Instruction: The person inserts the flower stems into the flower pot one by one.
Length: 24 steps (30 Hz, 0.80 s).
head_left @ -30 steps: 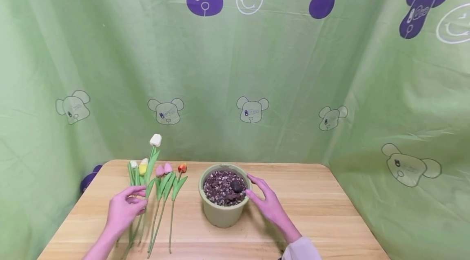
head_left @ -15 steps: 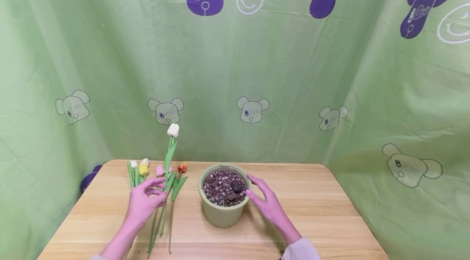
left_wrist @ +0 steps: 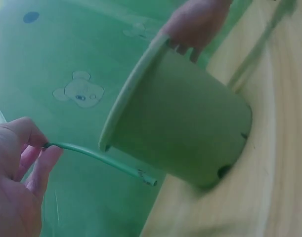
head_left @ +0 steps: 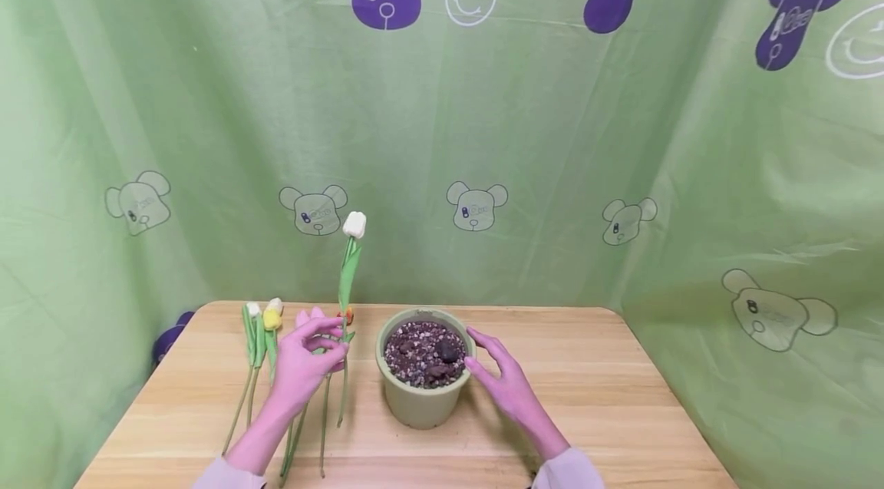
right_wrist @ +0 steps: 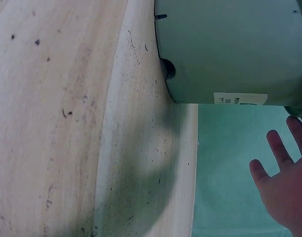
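Note:
My left hand (head_left: 308, 362) pinches the stem of a white artificial tulip (head_left: 354, 225) between thumb and fingers, its bloom upright above the hand. In the left wrist view the green stem (left_wrist: 101, 158) sticks out past the fingertips, its cut end pointing toward the pot. A light green flowerpot (head_left: 423, 402) stands mid-table, filled with dark gritty soil (head_left: 417, 355) with dark lumps on top. My right hand (head_left: 507, 381) rests at the pot's right rim, thumb and fingers spread along it. In the right wrist view several fingers (right_wrist: 279, 148) are straight below the rim.
Left of the pot lie more tulips: a yellow one (head_left: 272, 318), white ones (head_left: 252, 310), pink ones (head_left: 311, 315) and a red-orange one (head_left: 348, 315), partly behind my left hand. Dark specks dot the wooden table (head_left: 573, 397). A green patterned curtain (head_left: 539, 128) surrounds it.
My left hand has moved right and lifted the white tulip off the other flowers, bringing it close to the pot's left side. The right hand stays at the rim.

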Each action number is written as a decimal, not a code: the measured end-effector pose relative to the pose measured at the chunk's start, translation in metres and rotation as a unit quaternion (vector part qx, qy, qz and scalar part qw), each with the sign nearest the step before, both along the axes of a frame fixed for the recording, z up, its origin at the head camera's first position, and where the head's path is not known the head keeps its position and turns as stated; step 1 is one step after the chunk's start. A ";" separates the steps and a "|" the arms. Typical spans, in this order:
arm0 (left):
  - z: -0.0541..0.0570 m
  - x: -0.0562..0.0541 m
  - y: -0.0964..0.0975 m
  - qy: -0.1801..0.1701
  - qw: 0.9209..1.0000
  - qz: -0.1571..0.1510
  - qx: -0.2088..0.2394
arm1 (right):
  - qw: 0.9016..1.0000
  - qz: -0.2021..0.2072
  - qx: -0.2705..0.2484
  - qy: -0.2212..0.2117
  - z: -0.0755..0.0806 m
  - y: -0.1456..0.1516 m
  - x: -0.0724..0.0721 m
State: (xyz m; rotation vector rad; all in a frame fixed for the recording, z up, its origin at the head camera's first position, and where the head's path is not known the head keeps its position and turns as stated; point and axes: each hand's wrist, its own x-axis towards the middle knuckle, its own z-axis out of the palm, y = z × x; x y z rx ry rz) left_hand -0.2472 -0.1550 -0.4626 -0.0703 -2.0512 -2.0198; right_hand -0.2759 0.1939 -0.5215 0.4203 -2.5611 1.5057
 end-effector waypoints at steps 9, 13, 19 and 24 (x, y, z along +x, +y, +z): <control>0.020 -0.008 0.026 0.029 0.999 -0.005 0.029 | 1.000 0.002 -0.004 0.003 0.002 -0.001 0.002; 0.026 -0.012 0.036 0.037 0.999 -0.012 0.035 | 1.000 0.000 -0.002 0.005 0.002 -0.001 0.002; 0.032 -0.018 0.048 0.046 0.997 -0.024 0.061 | 1.000 -0.002 0.003 0.005 -0.001 0.000 0.000; 0.034 -0.024 0.057 0.055 0.995 -0.036 0.081 | 1.000 -0.001 0.001 0.003 -0.002 0.000 -0.001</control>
